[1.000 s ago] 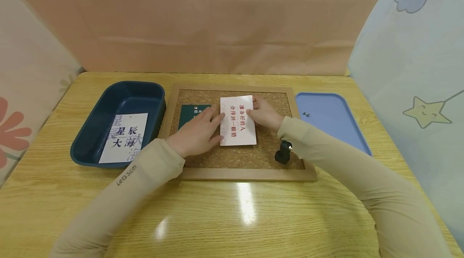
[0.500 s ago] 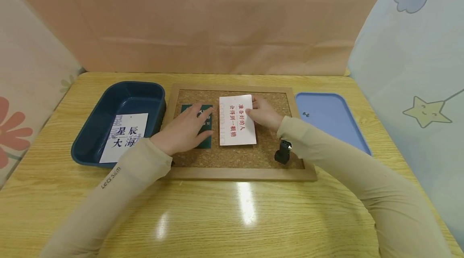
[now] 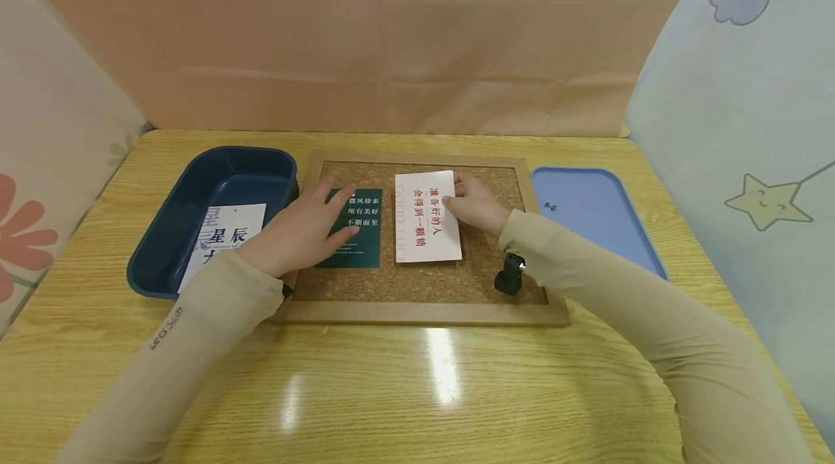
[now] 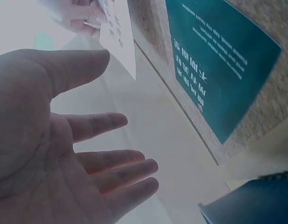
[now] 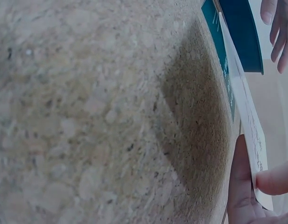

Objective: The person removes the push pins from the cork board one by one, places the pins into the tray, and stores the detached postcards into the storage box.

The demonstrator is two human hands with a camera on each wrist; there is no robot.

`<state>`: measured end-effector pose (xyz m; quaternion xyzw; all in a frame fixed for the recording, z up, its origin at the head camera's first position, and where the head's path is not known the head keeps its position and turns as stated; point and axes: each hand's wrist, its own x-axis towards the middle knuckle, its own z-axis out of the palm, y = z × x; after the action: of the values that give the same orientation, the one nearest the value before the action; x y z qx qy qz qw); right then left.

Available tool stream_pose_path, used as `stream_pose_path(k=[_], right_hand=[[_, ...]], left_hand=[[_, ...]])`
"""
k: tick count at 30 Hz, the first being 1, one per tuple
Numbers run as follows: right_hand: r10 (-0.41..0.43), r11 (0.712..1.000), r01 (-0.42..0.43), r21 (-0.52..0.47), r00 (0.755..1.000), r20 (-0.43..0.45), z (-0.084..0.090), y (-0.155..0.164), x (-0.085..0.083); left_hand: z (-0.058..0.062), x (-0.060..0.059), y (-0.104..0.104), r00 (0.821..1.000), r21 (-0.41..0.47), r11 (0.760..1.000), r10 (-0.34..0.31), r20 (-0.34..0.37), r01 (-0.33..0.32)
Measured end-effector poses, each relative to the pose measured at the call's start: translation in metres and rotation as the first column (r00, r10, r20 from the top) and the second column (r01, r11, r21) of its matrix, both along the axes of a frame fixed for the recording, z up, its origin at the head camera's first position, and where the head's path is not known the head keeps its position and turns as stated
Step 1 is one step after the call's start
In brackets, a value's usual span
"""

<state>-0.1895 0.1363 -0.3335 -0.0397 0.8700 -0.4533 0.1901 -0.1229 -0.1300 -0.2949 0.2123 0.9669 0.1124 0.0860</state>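
Head view shows a wooden table (image 3: 417, 391) filling the lower frame, with a framed cork board (image 3: 424, 290) at centre, a dark blue bin (image 3: 163, 268) to its left and a light blue tray (image 3: 600, 225) to its right. On the cork lie a green card (image 3: 362, 232) and, just right of it, a white card (image 3: 424, 232) with red print. Both look like thin, light card stock: stiff enough to lift by an edge, easy to bend or slide, best taken at a border between thumb and fingers. The right hand (image 3: 472, 203) pinches the white card's upper right edge, lifting it slightly off the cork in the right wrist view. The left hand (image 3: 296, 232) lies palm down at the green card's left border, fingers (image 4: 115, 175) straight and loosely spread, holding nothing.
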Motion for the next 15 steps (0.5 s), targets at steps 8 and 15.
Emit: stream_pose_path(k=[8, 15], right_hand=[[-0.008, 1.0, 0.008, 0.011, 1.0, 0.025, -0.001, -0.001, -0.002], [-0.015, 1.0, 0.015, -0.002, 0.999, 0.034, -0.002, -0.001, -0.002]], left_hand=[[0.004, 0.002, -0.014, 0.999, 0.025, 1.0, -0.005, -0.034, 0.006], [0.009, 0.004, -0.03, 0.999, 0.037, 0.999, 0.013, -0.049, -0.011]])
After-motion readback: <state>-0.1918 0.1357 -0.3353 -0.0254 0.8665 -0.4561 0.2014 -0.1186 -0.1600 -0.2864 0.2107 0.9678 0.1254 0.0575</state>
